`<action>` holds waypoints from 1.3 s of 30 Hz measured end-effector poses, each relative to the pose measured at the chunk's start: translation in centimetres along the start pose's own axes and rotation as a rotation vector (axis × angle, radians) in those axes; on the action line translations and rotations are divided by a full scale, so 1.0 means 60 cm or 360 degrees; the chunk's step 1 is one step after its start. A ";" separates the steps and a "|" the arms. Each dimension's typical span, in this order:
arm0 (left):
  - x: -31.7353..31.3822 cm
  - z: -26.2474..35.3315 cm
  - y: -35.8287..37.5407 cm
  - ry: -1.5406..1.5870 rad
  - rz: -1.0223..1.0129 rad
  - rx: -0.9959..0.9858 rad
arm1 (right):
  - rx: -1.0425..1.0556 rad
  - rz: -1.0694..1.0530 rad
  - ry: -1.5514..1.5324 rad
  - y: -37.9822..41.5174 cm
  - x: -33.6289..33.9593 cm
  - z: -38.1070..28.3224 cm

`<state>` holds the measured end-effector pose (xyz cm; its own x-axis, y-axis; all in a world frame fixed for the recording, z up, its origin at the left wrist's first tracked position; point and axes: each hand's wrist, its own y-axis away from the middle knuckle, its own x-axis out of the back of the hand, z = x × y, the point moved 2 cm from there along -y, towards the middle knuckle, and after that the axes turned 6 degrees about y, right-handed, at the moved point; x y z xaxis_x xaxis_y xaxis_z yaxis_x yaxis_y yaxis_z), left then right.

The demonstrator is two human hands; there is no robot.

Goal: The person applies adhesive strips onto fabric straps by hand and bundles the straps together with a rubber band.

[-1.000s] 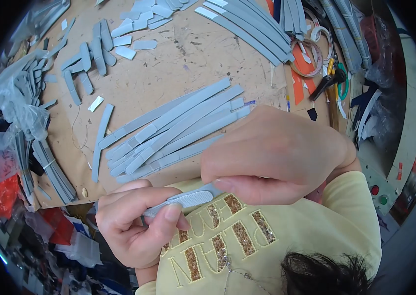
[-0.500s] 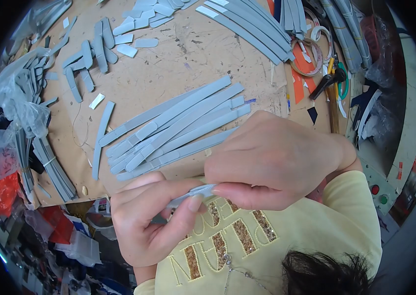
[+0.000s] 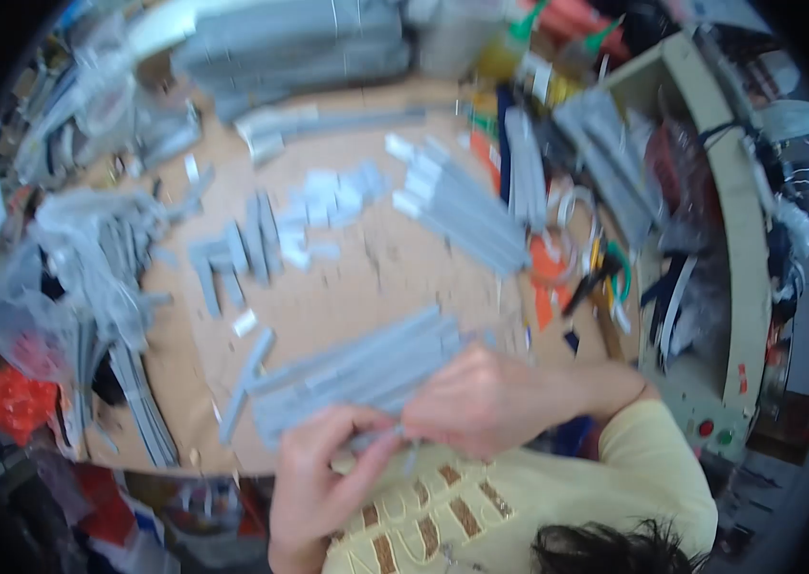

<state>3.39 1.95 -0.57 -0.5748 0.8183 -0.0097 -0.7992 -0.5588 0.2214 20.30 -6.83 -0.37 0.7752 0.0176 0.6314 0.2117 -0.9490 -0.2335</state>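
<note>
left fingers [image 3: 352, 419] and right fingers [image 3: 433, 421] pinch a grey strip [image 3: 363, 442] by the table edge [image 3: 208, 468], near piled strips [image 3: 356, 368].

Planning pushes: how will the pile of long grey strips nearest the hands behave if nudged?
The long grey strips look thin and narrow, so each is probably light. They lie flat, so rolling seems unlikely. They overlap, so pushing one would likely drag neighbours.
</note>
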 end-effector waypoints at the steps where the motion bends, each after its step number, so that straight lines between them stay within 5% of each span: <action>1: 0.004 -0.006 -0.009 -0.0060 -0.0100 0.0014 | -0.0048 -0.0009 -0.0042 -0.002 0.001 0.003; 4: 0.018 0.001 -0.031 -0.0042 -0.0073 -0.0081 | -0.0021 -0.0018 -0.0015 -0.015 0.006 0.014; 9: 0.041 0.008 -0.040 -0.0105 -0.0007 0.0108 | -0.0433 -0.0377 -0.0090 -0.048 0.035 0.015; 13: 0.036 0.011 -0.060 -0.0843 0.0818 -0.0775 | -0.0640 -0.0293 -0.0535 -0.057 0.046 0.030; 27: 0.010 0.025 -0.064 -0.1181 0.0707 -0.1043 | -0.0787 -0.0232 -0.0637 -0.071 0.047 0.019; 34: 0.030 -0.010 -0.068 -0.0718 0.0800 -0.0896 | -0.0685 0.0100 -0.0588 -0.101 0.100 0.086; 39: 0.028 -0.046 -0.075 -0.0400 0.0616 -0.0717 | -0.0578 0.0936 -0.0998 -0.208 0.286 0.191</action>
<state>5.53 5.44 -4.30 -0.8214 0.5220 0.2296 -0.5690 -0.7772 -0.2686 37.80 8.89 4.92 0.9009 -0.4306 -0.0544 -0.4337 -0.8978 -0.0763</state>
